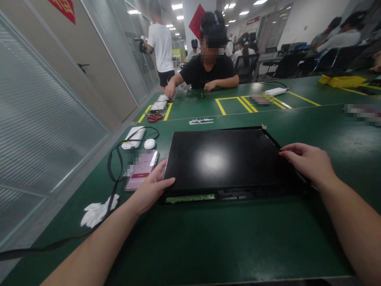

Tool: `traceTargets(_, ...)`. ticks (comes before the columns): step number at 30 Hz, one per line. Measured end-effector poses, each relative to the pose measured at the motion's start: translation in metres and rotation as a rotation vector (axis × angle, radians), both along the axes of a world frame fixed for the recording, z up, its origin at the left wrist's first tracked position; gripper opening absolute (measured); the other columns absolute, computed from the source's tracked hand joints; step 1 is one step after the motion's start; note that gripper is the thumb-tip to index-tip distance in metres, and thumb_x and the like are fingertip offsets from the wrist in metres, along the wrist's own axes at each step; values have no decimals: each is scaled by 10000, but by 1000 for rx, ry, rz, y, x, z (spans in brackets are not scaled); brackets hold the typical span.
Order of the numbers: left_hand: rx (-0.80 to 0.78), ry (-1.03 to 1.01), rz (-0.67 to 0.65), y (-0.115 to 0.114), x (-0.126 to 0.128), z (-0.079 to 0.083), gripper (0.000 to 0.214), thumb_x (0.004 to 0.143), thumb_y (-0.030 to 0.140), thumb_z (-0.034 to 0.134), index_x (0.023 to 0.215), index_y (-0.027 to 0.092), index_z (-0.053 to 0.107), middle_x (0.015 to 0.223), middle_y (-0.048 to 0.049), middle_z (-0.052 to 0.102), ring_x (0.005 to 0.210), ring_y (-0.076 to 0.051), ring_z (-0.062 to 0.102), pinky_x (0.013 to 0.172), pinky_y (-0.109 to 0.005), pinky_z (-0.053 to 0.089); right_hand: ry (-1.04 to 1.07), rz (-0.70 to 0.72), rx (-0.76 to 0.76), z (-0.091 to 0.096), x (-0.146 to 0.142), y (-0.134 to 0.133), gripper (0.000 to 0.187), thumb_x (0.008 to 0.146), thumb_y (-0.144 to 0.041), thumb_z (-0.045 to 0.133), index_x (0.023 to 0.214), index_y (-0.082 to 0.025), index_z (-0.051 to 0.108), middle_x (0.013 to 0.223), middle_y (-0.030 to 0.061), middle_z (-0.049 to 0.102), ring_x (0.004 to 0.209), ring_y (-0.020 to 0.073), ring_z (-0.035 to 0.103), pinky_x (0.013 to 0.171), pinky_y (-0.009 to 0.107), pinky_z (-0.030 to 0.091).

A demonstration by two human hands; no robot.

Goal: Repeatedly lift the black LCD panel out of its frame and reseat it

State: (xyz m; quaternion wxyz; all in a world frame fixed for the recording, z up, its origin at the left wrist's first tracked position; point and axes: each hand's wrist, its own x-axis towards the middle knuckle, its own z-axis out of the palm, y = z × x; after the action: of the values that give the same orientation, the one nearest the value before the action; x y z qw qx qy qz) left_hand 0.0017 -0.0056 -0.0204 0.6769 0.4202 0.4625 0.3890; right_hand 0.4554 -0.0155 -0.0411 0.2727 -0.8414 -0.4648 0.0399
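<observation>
Head view: I see a wide black panel (214, 159) lying flat, midway between my two hands, over a black frame (270, 137) on a green table (232, 246). My left hand (151, 186) holds the panel's left edge, thumb on top near the closest corner, fingers at the side. My right hand (309, 161) is at the right edge, thumb and forefinger narrowed together; I cannot tell whether anything is pinched between them. A thin green circuit strip (190, 198) runs along the near side. Left of the panel lie a phone (141, 171), a small white case (149, 143), a white block (133, 138), a black strap (44, 248) and a crumpled white cloth (94, 212). Beyond are white strips (201, 121), red-handled scissors (154, 118) and a seated co-worker in black (212, 71)
</observation>
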Motion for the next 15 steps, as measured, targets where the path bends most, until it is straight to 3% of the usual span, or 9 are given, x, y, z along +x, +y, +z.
traceTargets(6,8,0,-11,1,0,-1,837,743,109,802,1493,242,456,1283,-86,741,1228,-297,673,1052,-381,520,-39,5,-14,0,0,0,196,749,-451,635,811,-317,764,816,13,758,792,249,653,663,359,425)
traceTargets(15,14,0,-28,1,0,-1,875,734,119,813,1513,229,430,1272,-94,747,1211,-304,684,1054,-399,529,8,-21,-31,0,0,0,177,748,-425,665,834,-312,772,818,6,755,804,251,650,693,366,418)
